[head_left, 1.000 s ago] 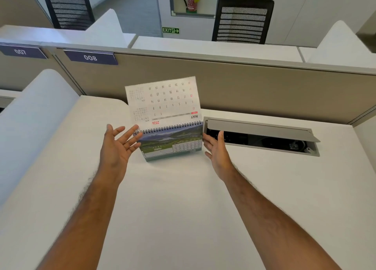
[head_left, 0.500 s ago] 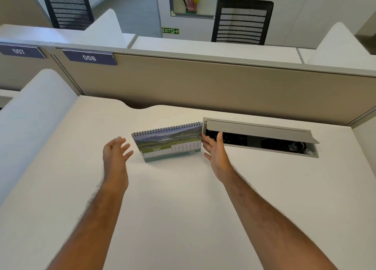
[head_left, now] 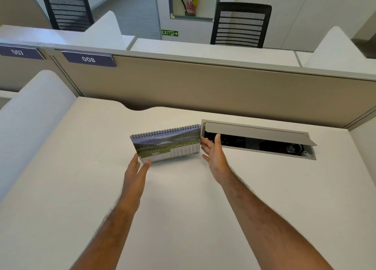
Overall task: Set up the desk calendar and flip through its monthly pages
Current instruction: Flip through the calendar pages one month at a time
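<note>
A spiral-bound desk calendar (head_left: 166, 142) stands upright on the white desk (head_left: 183, 208), showing a green landscape page marked MAY. My left hand (head_left: 135, 173) touches the calendar's lower left corner with its fingertips, fingers together; whether it pinches the page I cannot tell. My right hand (head_left: 213, 154) rests flat against the calendar's right edge, fingers extended and slightly apart, bracing rather than gripping.
An open cable hatch (head_left: 258, 139) with a raised grey lid lies in the desk just right of the calendar. A beige partition (head_left: 203, 90) bounds the far edge, a white divider (head_left: 30, 117) the left side. Two black chairs stand beyond.
The upright flipped page has dropped behind the calendar. My left hand came down from beside the spiral, then reached forward to the lower left corner. My right hand has stayed put.
</note>
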{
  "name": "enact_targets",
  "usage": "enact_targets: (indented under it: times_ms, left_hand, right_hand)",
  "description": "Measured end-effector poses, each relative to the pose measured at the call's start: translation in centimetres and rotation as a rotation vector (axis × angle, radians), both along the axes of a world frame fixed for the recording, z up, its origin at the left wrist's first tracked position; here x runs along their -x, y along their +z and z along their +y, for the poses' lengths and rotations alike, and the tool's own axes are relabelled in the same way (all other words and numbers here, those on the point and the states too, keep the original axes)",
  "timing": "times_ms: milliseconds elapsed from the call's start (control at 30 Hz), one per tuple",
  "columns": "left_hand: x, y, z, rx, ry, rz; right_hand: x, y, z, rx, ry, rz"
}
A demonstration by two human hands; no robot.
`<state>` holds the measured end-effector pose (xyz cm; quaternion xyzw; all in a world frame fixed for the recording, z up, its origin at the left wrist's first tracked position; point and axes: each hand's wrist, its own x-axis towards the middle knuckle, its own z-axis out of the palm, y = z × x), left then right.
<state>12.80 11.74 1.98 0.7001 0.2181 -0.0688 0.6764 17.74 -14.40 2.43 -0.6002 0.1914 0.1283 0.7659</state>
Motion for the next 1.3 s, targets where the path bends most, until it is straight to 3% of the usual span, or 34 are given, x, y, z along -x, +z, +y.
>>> enact_targets:
  times_ms: [633, 1300]
  left_hand:
    - [0.3, 0.3, 0.0, -0.227, 0.138, -0.046]
    - [-0.1, 0.2, 1.5, -0.119, 0.254, 0.004]
  right_hand:
    - [-0.5, -0.4, -0.1, 0.009, -0.004, 0.015]
    - [-0.5, -1.1, -0.1, 0.011, -0.003, 0.013]
